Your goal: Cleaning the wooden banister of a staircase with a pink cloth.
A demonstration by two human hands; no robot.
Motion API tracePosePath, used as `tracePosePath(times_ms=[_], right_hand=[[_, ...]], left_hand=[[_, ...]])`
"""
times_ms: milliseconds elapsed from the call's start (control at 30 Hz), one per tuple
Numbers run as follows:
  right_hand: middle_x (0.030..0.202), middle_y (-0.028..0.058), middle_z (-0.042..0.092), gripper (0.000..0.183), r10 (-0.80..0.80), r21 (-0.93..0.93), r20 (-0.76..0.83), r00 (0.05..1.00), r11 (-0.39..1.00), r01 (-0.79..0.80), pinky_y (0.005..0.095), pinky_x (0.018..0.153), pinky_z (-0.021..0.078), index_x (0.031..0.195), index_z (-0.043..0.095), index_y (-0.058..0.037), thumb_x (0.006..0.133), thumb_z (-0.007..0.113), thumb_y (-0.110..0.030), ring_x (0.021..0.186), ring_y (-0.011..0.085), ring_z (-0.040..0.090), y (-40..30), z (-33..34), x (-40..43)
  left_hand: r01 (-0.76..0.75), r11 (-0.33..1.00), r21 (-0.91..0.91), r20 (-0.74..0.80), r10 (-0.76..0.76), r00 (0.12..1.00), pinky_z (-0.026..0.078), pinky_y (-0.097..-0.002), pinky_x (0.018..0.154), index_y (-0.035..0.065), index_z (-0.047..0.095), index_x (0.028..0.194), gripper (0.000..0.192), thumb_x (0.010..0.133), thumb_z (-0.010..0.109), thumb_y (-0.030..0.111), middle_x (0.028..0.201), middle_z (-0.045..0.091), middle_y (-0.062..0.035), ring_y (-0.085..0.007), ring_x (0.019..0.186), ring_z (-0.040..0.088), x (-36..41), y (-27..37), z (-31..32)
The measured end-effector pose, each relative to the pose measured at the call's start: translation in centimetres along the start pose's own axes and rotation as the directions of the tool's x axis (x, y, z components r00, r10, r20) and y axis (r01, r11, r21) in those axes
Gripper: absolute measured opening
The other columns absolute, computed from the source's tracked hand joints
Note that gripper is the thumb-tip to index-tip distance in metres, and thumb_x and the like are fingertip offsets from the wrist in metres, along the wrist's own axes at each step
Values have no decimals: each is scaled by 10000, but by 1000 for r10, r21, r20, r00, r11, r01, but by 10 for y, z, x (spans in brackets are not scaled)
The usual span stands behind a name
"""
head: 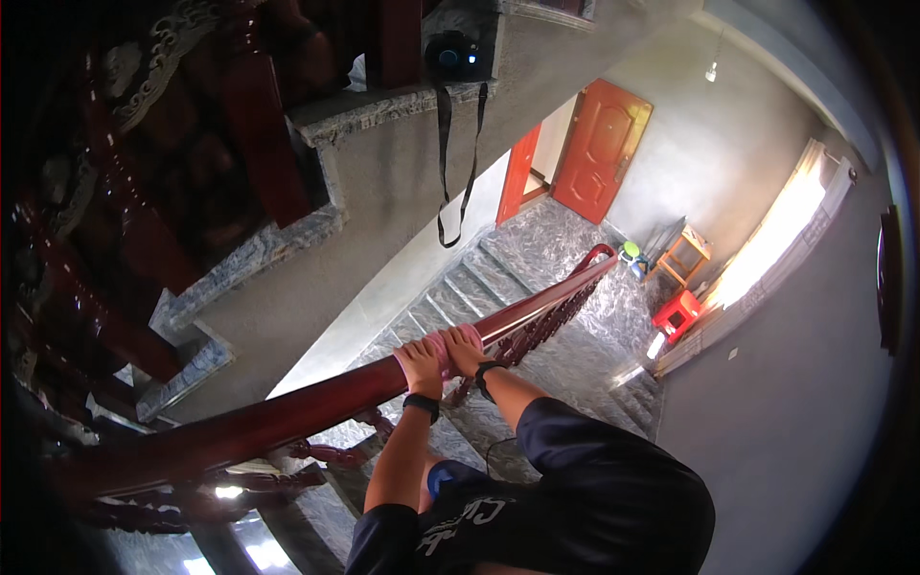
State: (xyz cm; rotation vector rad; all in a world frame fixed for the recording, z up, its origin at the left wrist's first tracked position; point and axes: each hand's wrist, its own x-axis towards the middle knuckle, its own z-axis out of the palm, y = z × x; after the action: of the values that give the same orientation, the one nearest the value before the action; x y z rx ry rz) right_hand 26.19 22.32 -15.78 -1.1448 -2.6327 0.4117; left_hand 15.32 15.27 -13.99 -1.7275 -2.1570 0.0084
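A pink cloth [471, 333] is wrapped over the polished dark red wooden handrail [287, 410] of a staircase. My left hand [421, 368] lies across the cloth with its fingers curled over the top of the rail. Right beside it, farther along the rail, my right hand [462, 350] grips the same cloth. Each wrist wears a black band. Turned balusters [377, 420] stand beneath the rail, and part of the cloth is hidden under my palms.
Grey marble-patterned stairs [460, 287] descend to a landing with a red door [602, 151]. A red plastic stool [675, 316] and a wooden stand [683, 255] are near the bright window [776, 230]. A black strap [442, 165] hangs from a device [449, 56] on a ledge.
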Motion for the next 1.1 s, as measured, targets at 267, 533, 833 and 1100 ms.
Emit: tracePosePath(times_ms=[267, 533, 833, 1100], right_hand=[[1230, 223, 408, 922, 2, -58, 294, 956, 998, 16, 439, 1024, 308, 1309, 329, -33, 520, 787, -168, 1189, 402, 344, 14, -38, -4], [1240, 241, 385, 730, 68, -80, 31, 997, 995, -65, 479, 1040, 278, 1236, 363, 6, 626, 717, -181, 1219, 434, 326, 16, -1, -12], [1434, 194, 217, 714, 273, 75, 220, 936, 952, -296, 735, 920, 240, 1349, 274, -135, 717, 598, -52, 1330, 485, 143, 8, 0, 0], [1366, 66, 366, 851, 39, 221, 221, 975, 971, -89, 567, 1052, 128, 1295, 405, -213, 540, 796, -190, 1345, 355, 218, 44, -15, 1]], left_hand=[[-64, 994, 92, -51, 69, 996, 327, -422, 932, 8, 456, 1189, 458, 783, 519, 208, 1119, 491, -182, -309, 1041, 445, -21, -24, -15], [-79, 991, 107, 24, 77, 997, 325, -478, 964, 31, 450, 1192, 384, 850, 427, 204, 1176, 478, -192, -354, 1096, 431, -21, -24, -23], [-9, 1000, 16, -32, 10, 999, 357, -504, 945, -18, 500, 1080, 358, 791, 500, 193, 1009, 527, -161, -296, 925, 506, -12, -13, -32], [-3, 996, 89, -85, 10, 996, 386, -481, 950, -25, 524, 1070, 304, 825, 454, 141, 964, 533, -141, -278, 894, 516, 4, 13, -23]])
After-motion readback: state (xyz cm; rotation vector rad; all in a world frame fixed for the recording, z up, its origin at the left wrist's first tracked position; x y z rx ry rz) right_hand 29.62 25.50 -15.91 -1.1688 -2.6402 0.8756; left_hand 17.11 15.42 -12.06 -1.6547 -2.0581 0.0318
